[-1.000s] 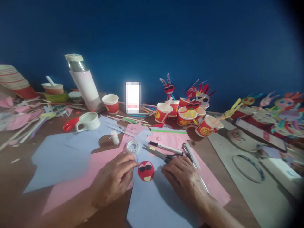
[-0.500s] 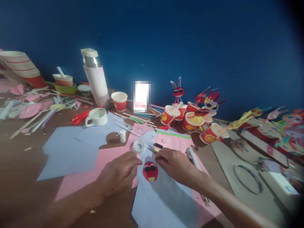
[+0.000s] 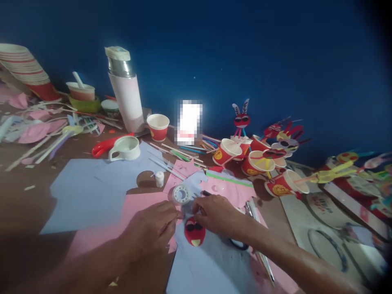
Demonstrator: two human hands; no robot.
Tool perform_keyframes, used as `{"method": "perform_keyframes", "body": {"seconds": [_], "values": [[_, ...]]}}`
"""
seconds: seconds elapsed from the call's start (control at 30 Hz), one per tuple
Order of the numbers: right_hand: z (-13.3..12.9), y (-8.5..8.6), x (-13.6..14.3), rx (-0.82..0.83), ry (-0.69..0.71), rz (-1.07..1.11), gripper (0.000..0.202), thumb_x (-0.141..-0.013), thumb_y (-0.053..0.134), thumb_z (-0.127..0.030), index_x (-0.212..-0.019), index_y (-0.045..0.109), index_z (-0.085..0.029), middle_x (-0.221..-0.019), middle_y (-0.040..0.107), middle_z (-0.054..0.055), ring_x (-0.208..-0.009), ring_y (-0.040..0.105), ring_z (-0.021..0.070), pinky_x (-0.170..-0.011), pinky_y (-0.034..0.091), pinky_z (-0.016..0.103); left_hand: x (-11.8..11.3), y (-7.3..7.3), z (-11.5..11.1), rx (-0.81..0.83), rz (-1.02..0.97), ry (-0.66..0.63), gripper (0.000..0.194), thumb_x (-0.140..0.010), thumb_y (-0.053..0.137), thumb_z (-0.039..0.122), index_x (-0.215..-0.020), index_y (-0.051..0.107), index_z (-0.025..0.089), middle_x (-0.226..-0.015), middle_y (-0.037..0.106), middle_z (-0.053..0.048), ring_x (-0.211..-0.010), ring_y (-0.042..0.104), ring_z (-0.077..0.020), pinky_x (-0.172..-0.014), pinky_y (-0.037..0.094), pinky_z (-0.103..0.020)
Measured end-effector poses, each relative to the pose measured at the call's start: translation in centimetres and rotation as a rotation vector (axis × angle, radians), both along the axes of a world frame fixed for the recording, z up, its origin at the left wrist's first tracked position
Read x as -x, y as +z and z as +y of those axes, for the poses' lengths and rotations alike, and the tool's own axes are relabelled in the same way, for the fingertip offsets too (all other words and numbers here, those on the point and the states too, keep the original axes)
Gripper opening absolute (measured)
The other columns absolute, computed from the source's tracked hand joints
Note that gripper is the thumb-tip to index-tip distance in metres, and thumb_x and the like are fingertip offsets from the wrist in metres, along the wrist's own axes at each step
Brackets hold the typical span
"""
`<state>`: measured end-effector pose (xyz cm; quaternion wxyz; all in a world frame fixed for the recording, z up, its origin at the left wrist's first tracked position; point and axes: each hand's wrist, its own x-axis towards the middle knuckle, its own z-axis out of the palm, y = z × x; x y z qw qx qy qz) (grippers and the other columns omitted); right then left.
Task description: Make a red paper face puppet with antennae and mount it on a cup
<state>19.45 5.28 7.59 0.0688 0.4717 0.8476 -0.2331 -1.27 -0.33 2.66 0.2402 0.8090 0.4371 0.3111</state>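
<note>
Red paper face disc [image 3: 195, 235] lies on the blue paper sheet [image 3: 196, 271], between and slightly below the fingertips of both hands. Completed, as far as visible: two black eyes with pink lids and a pale yellow mouth are in place. Outstanding, by comparison with the antennaed red figure [image 3: 241, 121] standing at the cups: the disc shows no antennae and no drinking-straw stem, and lies apart from every paper cup [image 3: 227, 152]. Assembly therefore appears partial.

Left hand [image 3: 154, 224]: forearm enters from lower left; back of the hand faces up, thumb and fingers drawn close together, tips directed right, just below the tape roll [image 3: 175, 198]. Any thin item between the fingertips cannot be confirmed.

Right hand [image 3: 219, 215]: forearm enters from lower right and passes over the scissors [image 3: 240, 247]; fingers curl downward, overlapping the disc's upper edge in view. Their grip, and contact with scissors or disc, cannot be determined.
</note>
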Motion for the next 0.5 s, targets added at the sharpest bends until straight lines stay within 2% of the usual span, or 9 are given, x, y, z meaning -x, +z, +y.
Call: {"method": "perform_keyframes", "body": {"seconds": [0.13, 0.33, 0.5], "values": [[-0.08, -0.01, 0.15, 0.014, 0.019, -0.018, 0.015, -0.077, 0.056, -0.030, -0.086, 0.067, -0.025, -0.074, 0.071, 0.001, -0.075, 0.064, 0.0205, -0.057, 0.027, 0.028, 0.01, -0.06, 0.04, -0.003, -0.013, -0.011, 0.028, -0.087, 0.039, 0.009, -0.089, 0.064, 0.021, -0.079, 0.062, -0.002, -0.076, 0.058, -0.0153, -0.065, 0.045, -0.025], [0.08, -0.19, 0.45, 0.025, 0.052, -0.052, 0.016, -0.077, 0.056, -0.023, -0.087, 0.068, -0.023, -0.080, 0.072, 0.004, -0.085, 0.064, 0.0233, -0.060, 0.029, 0.029, -0.06, -0.11, -0.03, 0.042, -0.009, -0.001, 0.027, -0.087, 0.039, 0.010, -0.086, 0.064, 0.020, -0.078, 0.061, -0.002, -0.074, 0.057, -0.0153, -0.063, 0.044, -0.025], [0.29, -0.61, 0.43, 0.062, 0.072, -0.059, 0.015, -0.078, 0.054, -0.021, -0.084, 0.068, -0.021, -0.081, 0.072, 0.005, -0.083, 0.064, 0.0237, -0.063, 0.031, 0.030, -0.12, 0.03, -0.03, 0.027, -0.020, -0.007, 0.027, -0.087, 0.040, 0.009, -0.088, 0.064, 0.020, -0.080, 0.063, -0.002, -0.076, 0.058, -0.0155, -0.065, 0.044, -0.025]]}}
